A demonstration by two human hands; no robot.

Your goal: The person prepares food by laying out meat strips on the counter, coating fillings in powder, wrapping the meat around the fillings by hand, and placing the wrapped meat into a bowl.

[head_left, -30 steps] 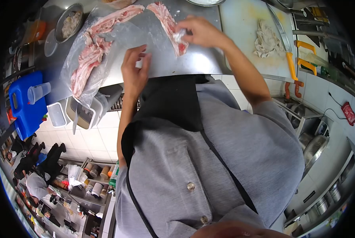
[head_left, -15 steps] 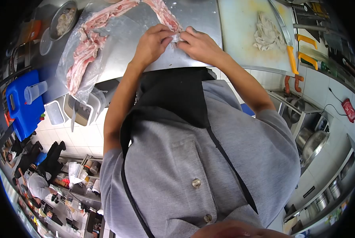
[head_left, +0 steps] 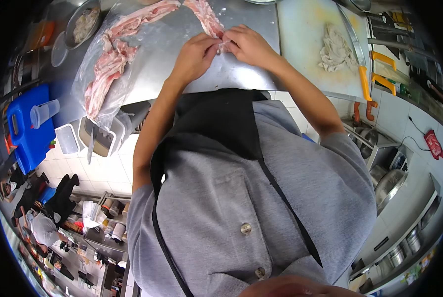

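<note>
Pink meat strip (head_left: 206, 19), long axis slanting down-right, near end pinched by left hand (head_left: 194, 55), right hand (head_left: 249, 45)

A long, narrow strip of raw meat (head_left: 205, 19) is lying on the metal counter (head_left: 261, 20), showing pink flesh streaked with white fat. It is slanting from the far side toward the near right, its near end being pinched and partly hidden by both hands (head_left: 247, 45).
</note>
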